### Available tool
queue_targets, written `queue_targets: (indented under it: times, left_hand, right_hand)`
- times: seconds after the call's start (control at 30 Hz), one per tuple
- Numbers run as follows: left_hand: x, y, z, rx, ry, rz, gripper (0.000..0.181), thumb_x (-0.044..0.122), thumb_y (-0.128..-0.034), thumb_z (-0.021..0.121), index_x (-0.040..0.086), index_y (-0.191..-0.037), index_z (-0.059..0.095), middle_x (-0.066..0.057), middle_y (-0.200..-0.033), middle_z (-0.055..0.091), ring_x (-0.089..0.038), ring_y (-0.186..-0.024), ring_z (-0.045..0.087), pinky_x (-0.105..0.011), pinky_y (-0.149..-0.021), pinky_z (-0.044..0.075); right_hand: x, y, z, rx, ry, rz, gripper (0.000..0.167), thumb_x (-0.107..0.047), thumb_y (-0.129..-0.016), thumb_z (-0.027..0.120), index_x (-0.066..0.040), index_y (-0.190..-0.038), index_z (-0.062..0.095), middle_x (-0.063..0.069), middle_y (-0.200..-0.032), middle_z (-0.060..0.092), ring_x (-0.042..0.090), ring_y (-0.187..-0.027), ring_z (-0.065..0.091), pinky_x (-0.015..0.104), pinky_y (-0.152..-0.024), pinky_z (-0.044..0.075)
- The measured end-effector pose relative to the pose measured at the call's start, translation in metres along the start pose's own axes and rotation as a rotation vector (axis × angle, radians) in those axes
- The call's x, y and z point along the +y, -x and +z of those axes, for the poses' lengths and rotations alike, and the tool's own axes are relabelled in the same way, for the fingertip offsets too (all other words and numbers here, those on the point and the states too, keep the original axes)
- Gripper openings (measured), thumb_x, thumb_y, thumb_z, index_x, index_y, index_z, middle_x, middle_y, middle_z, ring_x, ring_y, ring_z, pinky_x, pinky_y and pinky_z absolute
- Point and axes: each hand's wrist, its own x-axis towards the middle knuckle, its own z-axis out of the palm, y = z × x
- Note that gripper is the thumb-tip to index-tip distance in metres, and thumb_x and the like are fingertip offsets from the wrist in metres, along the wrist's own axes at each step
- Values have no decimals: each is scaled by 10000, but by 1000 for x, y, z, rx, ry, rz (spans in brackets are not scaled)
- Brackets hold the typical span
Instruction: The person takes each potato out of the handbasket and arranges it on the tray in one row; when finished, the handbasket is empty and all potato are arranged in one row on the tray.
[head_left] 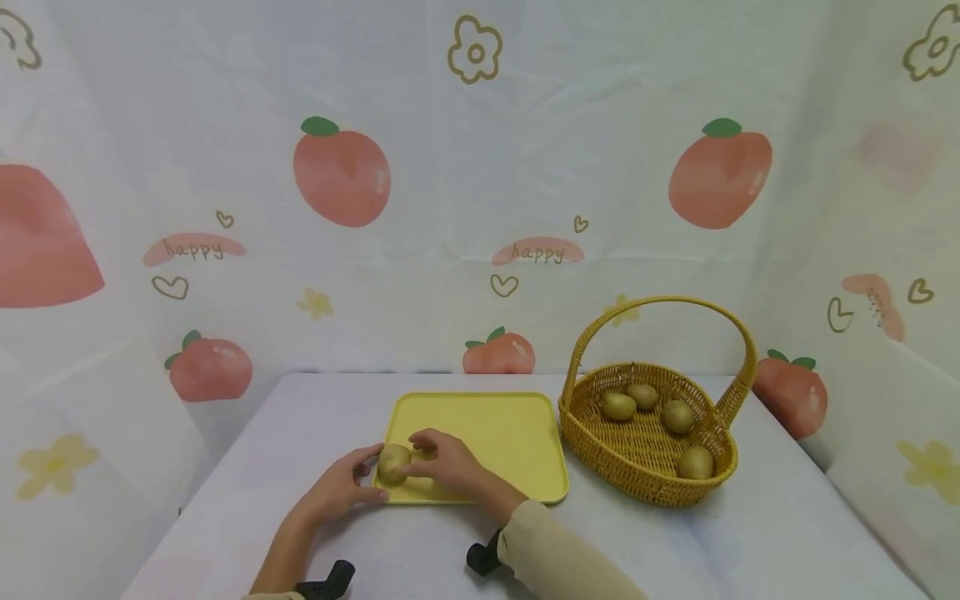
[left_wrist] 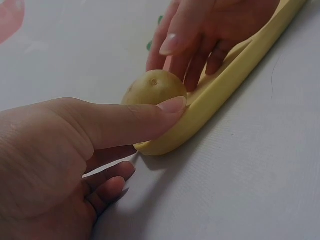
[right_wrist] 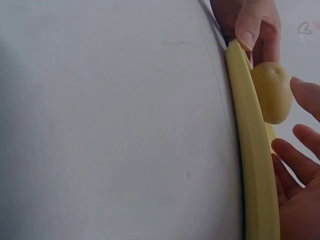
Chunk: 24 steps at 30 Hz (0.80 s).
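A round yellowish potato [head_left: 393,464] sits at the front left corner of a yellow tray [head_left: 491,433]. My left hand [head_left: 337,490] is at that corner, its thumb and index finger stretched along the outside near the rim. In the left wrist view the left thumb [left_wrist: 145,120] passes in front of the potato [left_wrist: 155,87]. My right hand [head_left: 447,461] is over the tray on the potato's other side, fingers spread. In the right wrist view a small gap shows between the right fingertips [right_wrist: 302,90] and the potato [right_wrist: 272,95].
To the right of the tray stands a wicker basket [head_left: 626,479] with a tall arched handle [head_left: 667,300]. Several potatoes [head_left: 678,417] lie inside it. A white cloth covers the table [head_left: 780,533], and a fruit-printed curtain [head_left: 427,292] hangs behind.
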Motion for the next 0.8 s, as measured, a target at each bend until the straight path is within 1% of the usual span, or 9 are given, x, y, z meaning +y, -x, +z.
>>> queue_targets:
  times: [0.2, 0.33, 0.37, 0.43, 0.5, 0.63, 0.73, 0.8]
  left_hand:
    - [3, 1, -1, 5, 6, 8, 854, 256, -670, 888, 32, -1400, 505, -160, -1357, 532, -299, -1093, 551, -490, -910, 453]
    - [3, 0, -1, 7, -6, 20, 854, 243, -665, 891, 19, -1394, 506, -164, -1341, 539, -291, -1075, 555, -487, -906, 453]
    - [3, -1, -1, 6, -8, 21, 853, 240, -666, 890, 18, -1394, 506, -162, -1340, 540, -289, -1074, 556, -484, -907, 454]
    - [3, -1, 0, 5, -9, 22, 853, 233, -662, 893, 15, -1392, 508, -158, -1332, 545, -284, -1068, 556, -480, -904, 453]
    - [4, -2, 0, 5, -9, 25, 854, 232, -658, 895, 14, -1389, 511, -156, -1324, 549, -281, -1061, 555, -479, -899, 454]
    - [4, -2, 0, 4, -13, 31, 859, 248, -654, 897, 8, -1384, 513, -163, -1310, 554, -282, -1050, 554, -477, -892, 453]
    - [3, -1, 0, 8, -22, 32, 855, 250, -654, 894, 3, -1380, 515, -162, -1302, 557, -272, -1036, 553, -453, -873, 457]
    - [2, -1, 0, 12, -25, 34, 851, 244, -652, 893, 1, -1376, 517, -151, -1273, 569, -257, -1013, 548, -426, -848, 457]
  right_hand:
    - [5, 14, -19, 4, -23, -22, 421, -207, -843, 769, -45, -1209, 639, 70, -1152, 656, 244, -1075, 591, 353, -909, 478]
    - [2, 28, -37, -3, -20, -43, 411, -175, -862, 746, -13, -1220, 628, 118, -1174, 648, 290, -1077, 591, 412, -907, 483]
    - [2, 32, -42, -4, -12, -46, 405, -173, -868, 739, -12, -1222, 627, 123, -1178, 647, 293, -1076, 593, 409, -902, 484]
    - [0, 40, -53, -9, -1, -60, 389, -159, -880, 723, -4, -1223, 625, 143, -1184, 645, 311, -1072, 595, 404, -888, 488]
    - [-1, 47, -64, -10, 9, -69, 370, -149, -889, 713, -5, -1219, 628, 148, -1181, 646, 314, -1065, 602, 369, -868, 490]
    - [-1, 63, -89, -11, 7, -93, 332, -121, -899, 698, -5, -1204, 635, 172, -1162, 648, 319, -1033, 622, 345, -844, 496]
    - [-3, 75, -109, -8, 7, -110, 306, -117, -906, 689, -20, -1192, 642, 181, -1140, 650, 294, -1004, 634, 373, -842, 501]
    - [-6, 82, -125, -6, 16, -119, 293, -127, -912, 682, -35, -1188, 647, 164, -1126, 657, 269, -995, 635, 381, -844, 500]
